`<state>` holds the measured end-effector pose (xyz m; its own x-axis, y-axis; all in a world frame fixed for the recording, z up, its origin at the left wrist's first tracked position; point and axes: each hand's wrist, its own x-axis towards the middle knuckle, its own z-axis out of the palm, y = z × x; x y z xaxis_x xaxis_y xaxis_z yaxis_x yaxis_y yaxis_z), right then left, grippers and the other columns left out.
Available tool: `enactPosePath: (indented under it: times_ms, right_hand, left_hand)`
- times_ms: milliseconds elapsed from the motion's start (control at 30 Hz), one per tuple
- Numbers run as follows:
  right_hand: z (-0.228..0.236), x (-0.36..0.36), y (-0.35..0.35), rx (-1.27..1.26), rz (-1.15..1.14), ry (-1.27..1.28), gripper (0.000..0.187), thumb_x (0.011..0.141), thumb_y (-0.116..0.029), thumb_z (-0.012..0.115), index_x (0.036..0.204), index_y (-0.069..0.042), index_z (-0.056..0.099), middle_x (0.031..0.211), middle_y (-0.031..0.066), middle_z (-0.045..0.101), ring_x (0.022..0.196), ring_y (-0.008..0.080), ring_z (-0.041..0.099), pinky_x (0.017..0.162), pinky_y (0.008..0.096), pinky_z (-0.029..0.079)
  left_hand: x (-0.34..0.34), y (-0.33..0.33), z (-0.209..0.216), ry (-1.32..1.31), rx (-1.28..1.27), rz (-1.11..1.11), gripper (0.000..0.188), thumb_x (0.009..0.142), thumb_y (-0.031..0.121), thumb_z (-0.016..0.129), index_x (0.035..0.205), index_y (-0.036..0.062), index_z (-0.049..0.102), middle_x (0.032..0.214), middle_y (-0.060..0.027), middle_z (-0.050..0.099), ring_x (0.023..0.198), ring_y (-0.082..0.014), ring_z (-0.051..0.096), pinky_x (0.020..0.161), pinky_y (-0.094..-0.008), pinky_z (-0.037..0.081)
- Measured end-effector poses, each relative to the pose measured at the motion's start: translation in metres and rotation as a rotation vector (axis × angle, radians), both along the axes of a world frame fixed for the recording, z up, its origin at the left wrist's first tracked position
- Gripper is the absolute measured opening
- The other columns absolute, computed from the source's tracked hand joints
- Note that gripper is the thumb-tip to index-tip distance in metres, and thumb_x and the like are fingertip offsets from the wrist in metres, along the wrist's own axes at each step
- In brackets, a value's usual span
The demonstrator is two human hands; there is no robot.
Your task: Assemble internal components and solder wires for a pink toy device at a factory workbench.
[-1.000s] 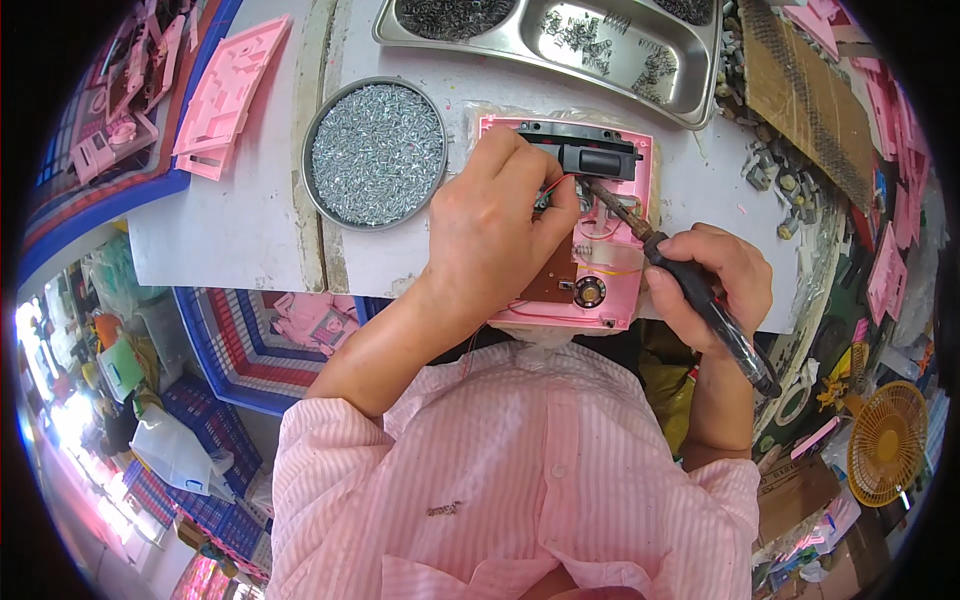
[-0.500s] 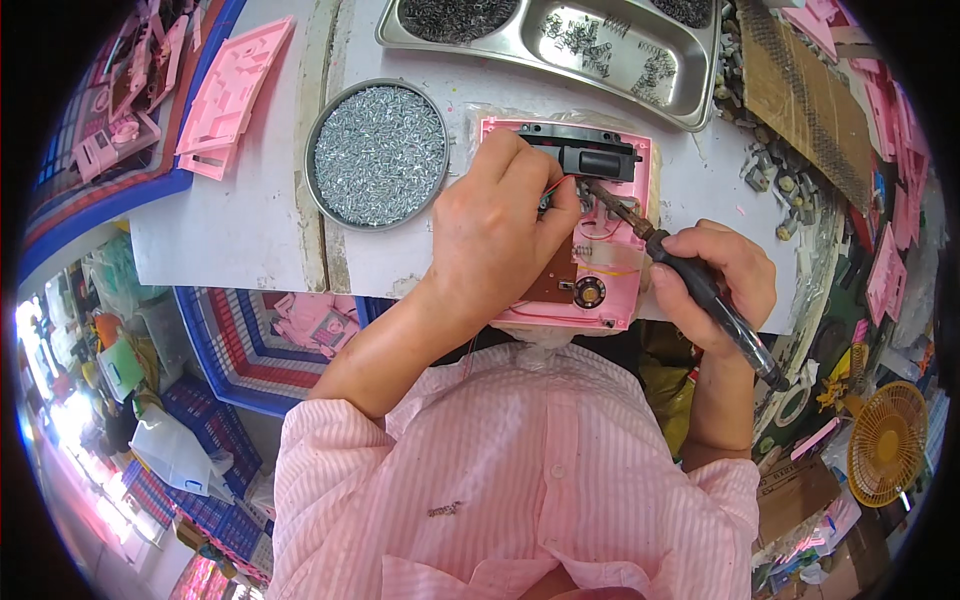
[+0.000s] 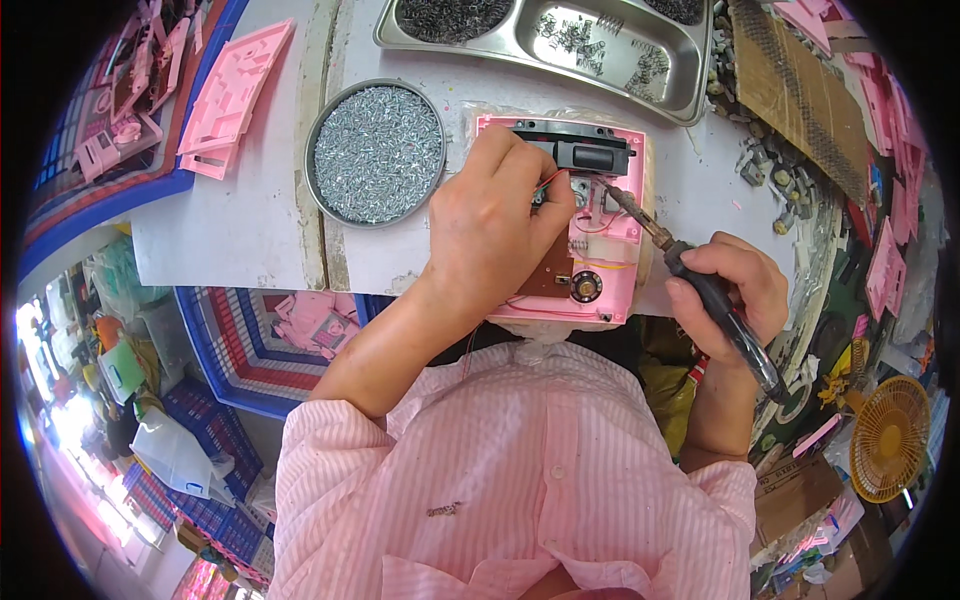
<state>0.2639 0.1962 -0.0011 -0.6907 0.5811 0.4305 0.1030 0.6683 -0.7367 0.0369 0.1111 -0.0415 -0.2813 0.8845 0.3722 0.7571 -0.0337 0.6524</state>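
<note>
A pink plastic housing (image 3: 622, 275) lies on the table with a black plastic part (image 3: 592, 157) across its far end. Inside it are a brown circuit board (image 3: 547, 277), a small round speaker (image 3: 586, 287) and thin wires. My left hand (image 3: 497, 222) reaches over the housing's left side, its thumb and fingers pinched on thin red and green wires (image 3: 548, 182) beside the black part. The exact grip is partly hidden by the fingers. In my right hand (image 3: 745, 290) is a soldering iron (image 3: 712, 300), its tip over the right part of the housing.
A round tin of small silver screws (image 3: 443, 150) stands left of the housing. Behind it is a metal tray (image 3: 560, 58) with springs. Small metal parts (image 3: 775, 180) and cardboard (image 3: 800, 95) lie at the right. A pink panel (image 3: 235, 100) rests at the left, near blue-rimmed baskets (image 3: 240, 395).
My right hand has drawn the soldering iron slightly right and toward me, its tip moving away from the wires. My left hand and the housing have shifted only a little.
</note>
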Motion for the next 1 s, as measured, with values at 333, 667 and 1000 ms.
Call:
enactPosePath:
  times_ms: [333, 667, 1000]
  right_hand:
    - [0.0, 0.01, 0.0, 0.002, -0.055, 0.004, 0.032, 0.073, -0.002, 0.08, 0.101, -0.001, 0.065, 0.068, 0.0073, 0.064, 0.049, 0.0142, 0.049, 0.045, 0.0262, 0.035]
    - [0.001, 0.041, -0.008, -0.089, -0.182, 0.061, 0.032, 0.073, 0.0, 0.08, 0.102, 0.001, 0.064, 0.066, 0.0073, 0.059, 0.05, 0.0122, 0.046, 0.047, 0.0256, 0.03]
    - [-0.002, 0.024, -0.008, -0.12, -0.107, 0.069, 0.031, 0.072, 0.001, 0.08, 0.1, 0.001, 0.065, 0.071, 0.0098, 0.065, 0.052, 0.0141, 0.051, 0.047, 0.0257, 0.036]
  left_hand:
    - [0.0, -0.001, 0.003, -0.037, -0.027, -0.009, 0.014, 0.079, 0.01, 0.076, 0.085, 0.0061, 0.064, 0.088, -0.0082, 0.059, 0.062, -0.0255, 0.062, 0.052, -0.0374, 0.052]
    - [0.001, -0.019, 0.023, -0.058, 0.06, -0.047, 0.018, 0.078, 0.007, 0.079, 0.09, 0.0038, 0.067, 0.09, -0.0095, 0.06, 0.066, -0.0228, 0.064, 0.056, -0.0346, 0.055]
    - [-0.007, -0.009, 0.009, -0.062, -0.058, -0.057, 0.019, 0.079, 0.011, 0.079, 0.093, 0.0046, 0.068, 0.092, -0.01, 0.061, 0.069, -0.0258, 0.064, 0.059, -0.0364, 0.054]
